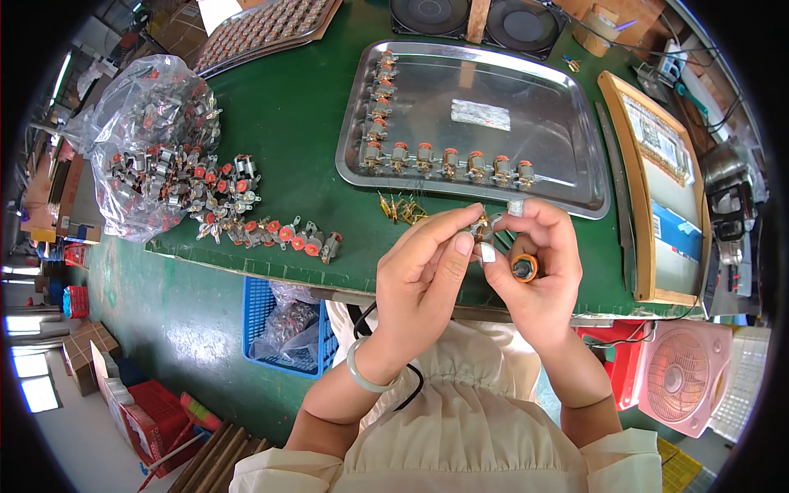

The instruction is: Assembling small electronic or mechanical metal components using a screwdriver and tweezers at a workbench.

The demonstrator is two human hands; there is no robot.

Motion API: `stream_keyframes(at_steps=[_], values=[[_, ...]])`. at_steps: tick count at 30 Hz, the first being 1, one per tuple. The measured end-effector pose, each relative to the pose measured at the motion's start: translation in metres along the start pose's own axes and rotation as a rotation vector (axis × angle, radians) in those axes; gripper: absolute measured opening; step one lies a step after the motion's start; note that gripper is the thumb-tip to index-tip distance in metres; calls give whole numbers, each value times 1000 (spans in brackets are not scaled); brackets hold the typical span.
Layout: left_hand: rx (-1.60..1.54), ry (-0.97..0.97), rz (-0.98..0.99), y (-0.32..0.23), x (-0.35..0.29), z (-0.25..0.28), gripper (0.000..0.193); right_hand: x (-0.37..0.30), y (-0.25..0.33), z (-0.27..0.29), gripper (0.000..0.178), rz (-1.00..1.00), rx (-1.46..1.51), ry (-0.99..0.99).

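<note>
In front of me, just over the table's near edge, a small metal motor (484, 228) is pinched between the fingertips of my left hand (423, 275), which is closed. My right hand (538, 271) is also closed, with white wraps on its thumb and forefinger tips touching the motor. Tucked in its palm is a tool with a round orange and black handle end (523, 267); its kind is hidden by the fingers. Beyond my hands, a metal tray (542, 107) bears a column and a row of similar motors (450, 163). Small gold-coloured leaded parts (401, 209) lie before the tray.
A clear plastic bag (140, 107) spills motors (238, 193) across the green table (283, 123) at left. A filled board (267, 29) lies at the back left. Two black speaker-like units (522, 23) stand behind the tray, a wood-framed panel (657, 189) at right. A blue basket (255, 316) sits below.
</note>
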State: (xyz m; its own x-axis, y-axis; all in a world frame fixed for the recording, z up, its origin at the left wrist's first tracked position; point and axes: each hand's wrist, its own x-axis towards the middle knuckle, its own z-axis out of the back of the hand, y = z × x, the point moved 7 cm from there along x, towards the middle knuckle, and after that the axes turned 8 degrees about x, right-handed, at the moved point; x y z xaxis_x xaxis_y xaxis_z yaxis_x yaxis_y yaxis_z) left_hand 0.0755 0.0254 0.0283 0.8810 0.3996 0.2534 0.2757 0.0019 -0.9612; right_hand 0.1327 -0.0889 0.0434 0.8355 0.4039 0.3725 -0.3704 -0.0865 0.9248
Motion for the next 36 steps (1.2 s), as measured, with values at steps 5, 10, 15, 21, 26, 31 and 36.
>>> stream_keyframes(at_steps=[5,10,15,21,26,31,36], values=[[97,-42,-104,-9,3,1,22,4,10,2,50,14,-67,32],[319,-70,-203,-17,1,3,20,8,9,6,50,-128,-35,123],[292,-83,-56,-12,-1,7,15,11,3,13,47,-141,143,89],[914,191,-301,-1,-7,-14,13,6,0,18,45,-35,118,129],[722,6,-280,-8,-1,-4,20,3,3,18,46,88,102,149],[524,-39,-280,-22,3,2,19,-1,4,14,47,136,84,169],[370,-37,-291,-15,2,1,18,-7,3,11,49,177,26,203]])
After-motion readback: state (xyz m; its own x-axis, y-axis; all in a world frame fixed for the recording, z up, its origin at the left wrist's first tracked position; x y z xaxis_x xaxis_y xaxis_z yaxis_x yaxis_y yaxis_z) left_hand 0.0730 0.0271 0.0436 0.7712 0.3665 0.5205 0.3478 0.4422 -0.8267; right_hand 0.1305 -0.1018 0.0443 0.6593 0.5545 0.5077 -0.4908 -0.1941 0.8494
